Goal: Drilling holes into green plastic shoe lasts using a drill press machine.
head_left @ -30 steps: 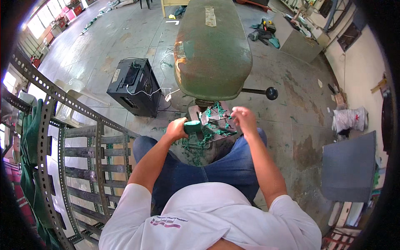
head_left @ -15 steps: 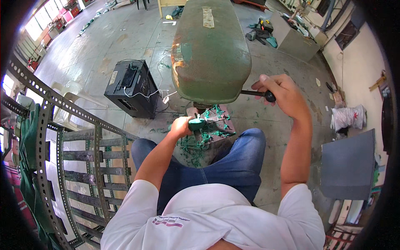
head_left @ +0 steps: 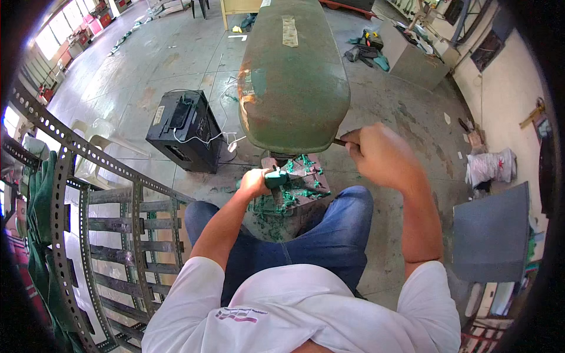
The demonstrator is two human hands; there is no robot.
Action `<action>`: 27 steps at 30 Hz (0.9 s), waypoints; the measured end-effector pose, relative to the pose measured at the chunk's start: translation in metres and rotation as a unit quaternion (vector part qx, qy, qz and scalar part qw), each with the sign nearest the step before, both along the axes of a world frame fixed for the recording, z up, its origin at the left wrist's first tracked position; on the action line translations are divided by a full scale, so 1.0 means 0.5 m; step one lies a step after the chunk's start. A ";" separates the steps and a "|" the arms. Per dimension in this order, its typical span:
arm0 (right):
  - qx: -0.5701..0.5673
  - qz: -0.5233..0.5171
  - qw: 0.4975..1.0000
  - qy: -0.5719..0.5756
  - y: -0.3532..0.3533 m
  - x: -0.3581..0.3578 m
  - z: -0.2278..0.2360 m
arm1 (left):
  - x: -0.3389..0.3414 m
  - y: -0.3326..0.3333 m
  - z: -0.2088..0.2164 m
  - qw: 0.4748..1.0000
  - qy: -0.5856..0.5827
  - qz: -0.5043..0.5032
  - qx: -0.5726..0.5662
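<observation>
Head view: the left hand (head_left: 254,182) is closed around one end of a rounded, dark-green, soft-looking piece (head_left: 275,179), which sits at the left side of the low, block-shaped grey worktop (head_left: 301,215) between the knees, in front of the machine's short column. The green piece's underside is hidden, so I cannot tell whether it rests on the surface or is held just above it.

The right hand (head_left: 385,154) is curled over the outer part of a thin, dark metal lever (head_left: 339,142) that sticks out from the right of a large, worn, olive-green metal machine head (head_left: 294,88). The palm side is out of sight, so how firmly it grips cannot be told.

Loose, shredded bright-green scraps (head_left: 288,200) lie across the worktop and down its front, which suggests that a good deal of such material has already been worked here. The green piece remains in the hand under the front edge of the machine head, so this round looks unfinished. Long green cloth strips (head_left: 40,206) hang at the far left beside a slotted metal rack (head_left: 138,217); whether they are done or waiting cannot be told.
</observation>
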State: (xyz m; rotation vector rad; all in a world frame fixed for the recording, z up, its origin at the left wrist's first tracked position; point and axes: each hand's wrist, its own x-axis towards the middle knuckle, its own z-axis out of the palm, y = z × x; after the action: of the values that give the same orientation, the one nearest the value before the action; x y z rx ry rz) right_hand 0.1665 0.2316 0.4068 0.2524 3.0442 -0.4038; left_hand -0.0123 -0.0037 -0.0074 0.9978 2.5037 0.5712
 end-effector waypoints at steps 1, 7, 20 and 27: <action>-0.007 -0.029 1.000 0.007 -0.010 0.008 0.000 | 0.000 -0.001 -0.002 1.000 0.000 0.001 0.000; 0.011 -0.002 0.999 0.034 -0.013 0.028 -0.031 | -0.004 -0.001 -0.006 1.000 0.010 -0.001 0.021; 0.009 -0.043 0.996 0.081 -0.041 0.063 -0.066 | -0.007 -0.001 -0.002 1.000 -0.010 -0.007 0.009; -0.012 -0.033 0.996 0.083 -0.036 0.062 -0.073 | -0.016 -0.004 -0.020 0.998 0.029 -0.021 0.046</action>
State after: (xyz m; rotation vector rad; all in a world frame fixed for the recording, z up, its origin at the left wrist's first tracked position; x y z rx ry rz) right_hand 0.1974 0.2138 0.3702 0.3338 3.1970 -0.4885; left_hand -0.0204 -0.0055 -0.0176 1.1137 2.5190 0.6594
